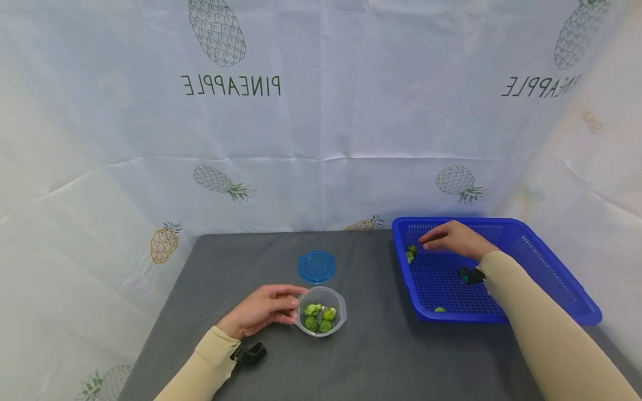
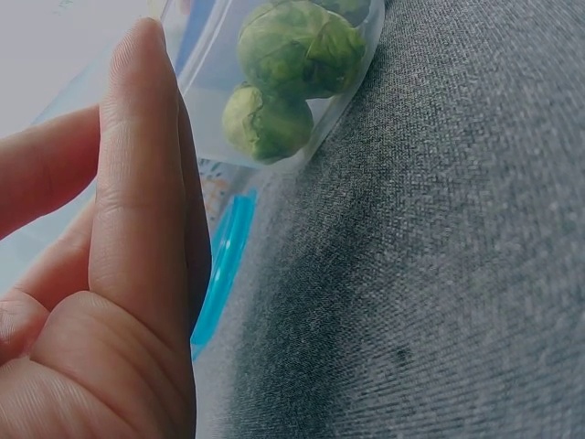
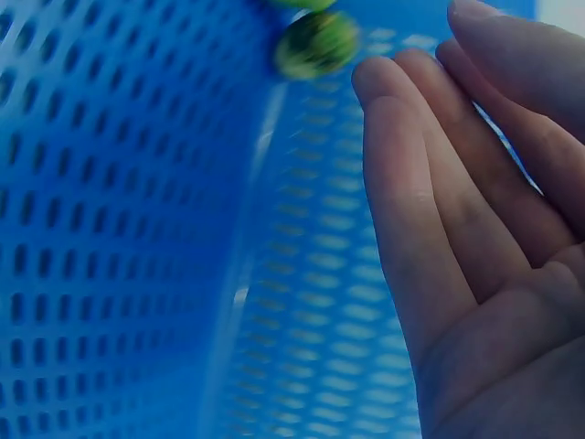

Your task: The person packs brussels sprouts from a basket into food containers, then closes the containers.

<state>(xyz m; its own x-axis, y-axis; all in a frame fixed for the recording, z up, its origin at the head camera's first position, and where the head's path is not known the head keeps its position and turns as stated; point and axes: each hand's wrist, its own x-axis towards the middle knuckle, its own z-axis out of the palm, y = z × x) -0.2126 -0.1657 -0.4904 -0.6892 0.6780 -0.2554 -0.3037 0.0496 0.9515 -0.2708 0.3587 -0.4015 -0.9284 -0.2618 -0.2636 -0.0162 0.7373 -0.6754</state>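
My left hand [image 1: 266,309] is at the left side of a clear round plastic container [image 1: 343,320], its fingertips against the rim and wall. Several green Brussels sprouts [image 1: 326,324] lie inside; two of them show through the wall in the left wrist view, close by the straight finger [image 2: 137,183]. My right hand [image 1: 458,239] is over the blue perforated basket [image 1: 557,273], fingers extended with nothing between them. Just beyond its fingertips, Brussels sprouts [image 3: 317,44] sit against the basket's left wall. Another sprout [image 1: 439,309] lies near the basket's front wall, partly hidden by the rim.
A round blue lid [image 1: 317,267] lies on the grey table [image 1: 361,367] behind the container. White cloth [image 1: 321,122] printed with pineapples hangs along the back and sides. The basket's tall rim stands at the table's right.
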